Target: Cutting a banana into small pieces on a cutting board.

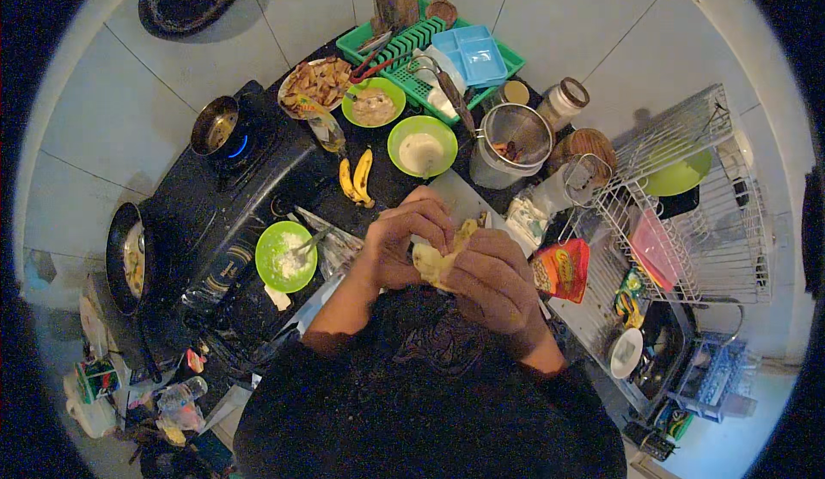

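Both hands hold a partly peeled banana (pixel 433 262) over the near end of a pale cutting board (pixel 459 197). My left hand (pixel 409 231) grips it from the left, fingertips at the peel. My right hand (pixel 495 279) wraps its right side, where yellow peel hangs loose. Two unpeeled bananas (pixel 357 179) lie on the dark counter beyond my left hand. Behind the board stands a green bowl of pale batter (pixel 422 147), with another green bowl of a lumpy mix (pixel 374 102) behind it. At the left is a green bowl of white flakes with a spoon (pixel 287 257).
On the left, a stove holds a small pan (pixel 215 126) by a blue flame and a frying pan with food (pixel 129 258). A green dish rack (pixel 509 60) stands at the back. A strainer on a container (pixel 517 136), red packet (pixel 562 270), wire rack (pixel 683 221) and sink (pixel 664 343) are right.
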A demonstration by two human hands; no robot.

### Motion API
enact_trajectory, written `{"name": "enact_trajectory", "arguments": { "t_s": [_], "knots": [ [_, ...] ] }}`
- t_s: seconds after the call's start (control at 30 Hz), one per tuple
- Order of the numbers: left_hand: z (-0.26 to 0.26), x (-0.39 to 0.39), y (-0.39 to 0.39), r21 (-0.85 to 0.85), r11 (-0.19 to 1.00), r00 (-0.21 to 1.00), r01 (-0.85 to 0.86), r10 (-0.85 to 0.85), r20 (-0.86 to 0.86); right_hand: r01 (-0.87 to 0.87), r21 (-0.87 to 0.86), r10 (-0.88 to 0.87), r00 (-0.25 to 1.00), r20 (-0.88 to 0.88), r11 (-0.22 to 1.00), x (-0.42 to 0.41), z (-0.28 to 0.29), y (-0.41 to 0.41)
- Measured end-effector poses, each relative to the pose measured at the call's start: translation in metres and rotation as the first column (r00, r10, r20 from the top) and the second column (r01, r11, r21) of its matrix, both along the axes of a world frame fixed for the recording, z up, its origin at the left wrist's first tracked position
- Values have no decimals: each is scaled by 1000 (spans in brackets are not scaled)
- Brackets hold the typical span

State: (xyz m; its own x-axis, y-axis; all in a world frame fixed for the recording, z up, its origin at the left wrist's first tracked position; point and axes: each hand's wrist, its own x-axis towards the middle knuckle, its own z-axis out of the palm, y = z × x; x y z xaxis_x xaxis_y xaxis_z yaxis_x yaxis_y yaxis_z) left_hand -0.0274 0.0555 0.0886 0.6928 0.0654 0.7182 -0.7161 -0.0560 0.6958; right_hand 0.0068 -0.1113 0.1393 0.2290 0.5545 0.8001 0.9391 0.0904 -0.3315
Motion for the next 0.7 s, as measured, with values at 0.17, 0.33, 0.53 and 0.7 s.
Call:
{"name": "enact_trajectory", "arguments": {
  "t_s": [0.17,0.33,0.53,0.7],
  "knots": [
    [-7,-1,-8,-132,989,996,69,-76,-48,-90,47,90,996,6,995,3,-9,-2],
    [-12,-3,-8,-149,987,998,55,-58,-19,-97,49,99,994,-39,994,1,-7,-1],
    [-16,-7,-15,-274,961,996,29,-49,-68,-104,60,109,990,-89,993,1,-11,-2],
    [-19,-8,-17,-409,905,986,119,-157,-60,-215,121,234,955,-179,969,7,-23,4]
  ]
}}
